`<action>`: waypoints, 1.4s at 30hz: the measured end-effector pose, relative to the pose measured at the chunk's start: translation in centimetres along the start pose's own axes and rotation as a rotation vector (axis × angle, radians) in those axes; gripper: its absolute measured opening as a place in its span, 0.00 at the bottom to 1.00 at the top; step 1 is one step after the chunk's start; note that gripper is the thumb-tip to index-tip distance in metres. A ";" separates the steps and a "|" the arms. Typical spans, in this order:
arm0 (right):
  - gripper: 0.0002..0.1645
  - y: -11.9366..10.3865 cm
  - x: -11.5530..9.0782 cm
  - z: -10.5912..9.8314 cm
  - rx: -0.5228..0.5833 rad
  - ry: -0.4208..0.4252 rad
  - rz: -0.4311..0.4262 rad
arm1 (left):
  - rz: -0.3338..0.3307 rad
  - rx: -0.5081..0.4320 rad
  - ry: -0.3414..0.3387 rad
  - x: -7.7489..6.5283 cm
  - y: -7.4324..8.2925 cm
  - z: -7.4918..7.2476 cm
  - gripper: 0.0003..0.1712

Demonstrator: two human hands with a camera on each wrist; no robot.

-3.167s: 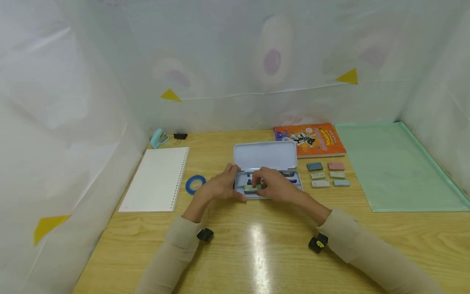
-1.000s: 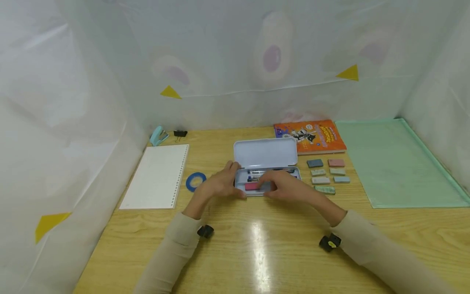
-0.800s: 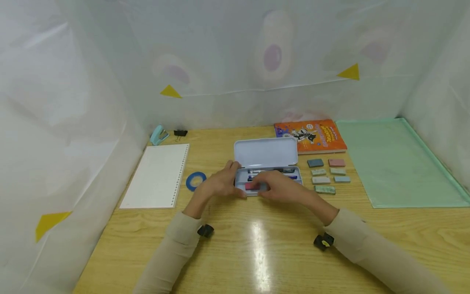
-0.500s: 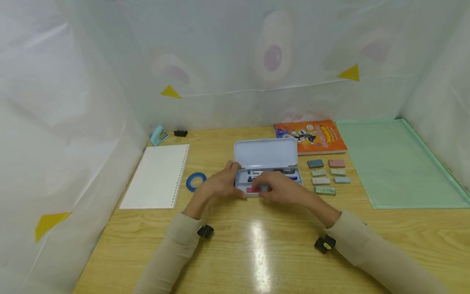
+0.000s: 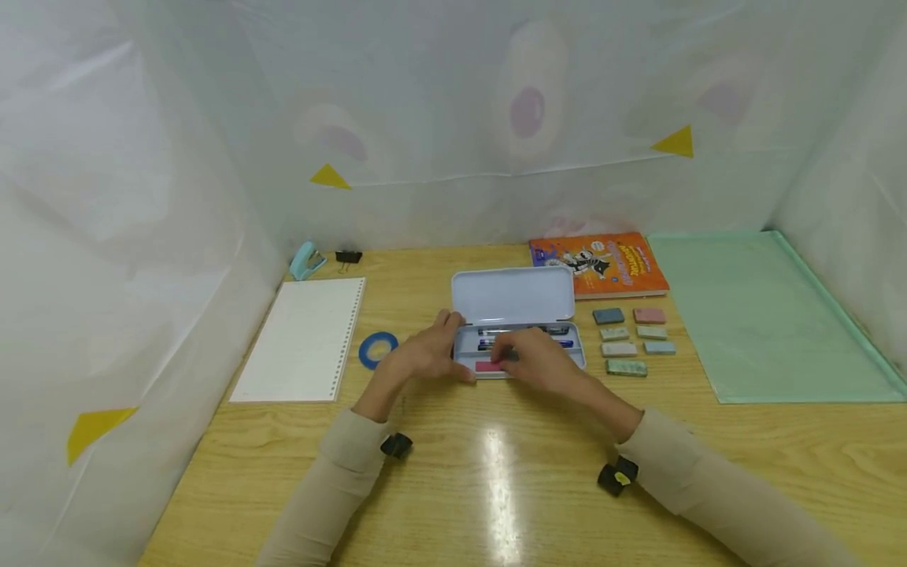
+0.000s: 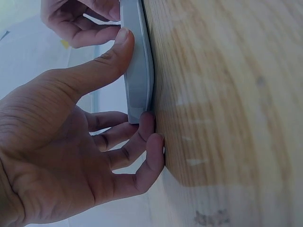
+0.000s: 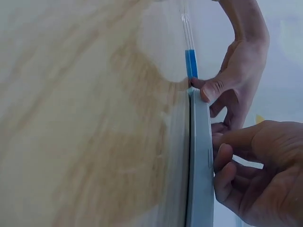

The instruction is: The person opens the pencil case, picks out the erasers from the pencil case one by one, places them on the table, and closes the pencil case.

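Note:
A pale blue pencil case (image 5: 512, 295) lies open on the table, lid raised at the back. Several pens (image 5: 560, 344) are in its rear part. In the front compartment lies a pink eraser (image 5: 486, 367), its right end covered by fingers. My left hand (image 5: 428, 353) holds the case's left end; in the left wrist view the thumb presses the front wall and the fingertips reach around the end. My right hand (image 5: 542, 362) reaches into the case with curled fingers and appears to pinch the eraser's right end. Something dark shows between thumb and forefinger, too small to identify.
Several erasers (image 5: 627, 368) lie in rows right of the case. Behind is an orange book (image 5: 623, 264); far right, a green mat (image 5: 786, 323). On the left are a blue tape roll (image 5: 369, 352), white notebook paper (image 5: 301, 342), a stapler (image 5: 307, 262) and a binder clip (image 5: 348, 257).
The green eraser has gone from the case to the table on the right. The pink eraser now sits slightly lower in the compartment. My left hand has stayed at the case's left end.

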State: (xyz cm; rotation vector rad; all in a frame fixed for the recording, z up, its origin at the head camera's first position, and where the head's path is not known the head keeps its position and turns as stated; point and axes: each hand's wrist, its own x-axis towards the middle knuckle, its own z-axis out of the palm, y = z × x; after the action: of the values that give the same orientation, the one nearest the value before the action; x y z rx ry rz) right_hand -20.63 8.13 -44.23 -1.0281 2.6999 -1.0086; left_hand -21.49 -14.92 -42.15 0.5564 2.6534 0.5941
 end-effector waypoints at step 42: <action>0.09 11.7 -17.1 -12.8 0.157 0.064 0.270 | -0.001 -0.024 -0.014 0.0 0.0 -0.1 0.53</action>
State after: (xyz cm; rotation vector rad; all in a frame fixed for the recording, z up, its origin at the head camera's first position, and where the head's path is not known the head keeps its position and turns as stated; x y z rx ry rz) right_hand -17.84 32.29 -43.91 -0.5947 2.6609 -1.1927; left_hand -21.47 -14.94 -42.08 0.5499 2.6303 0.6185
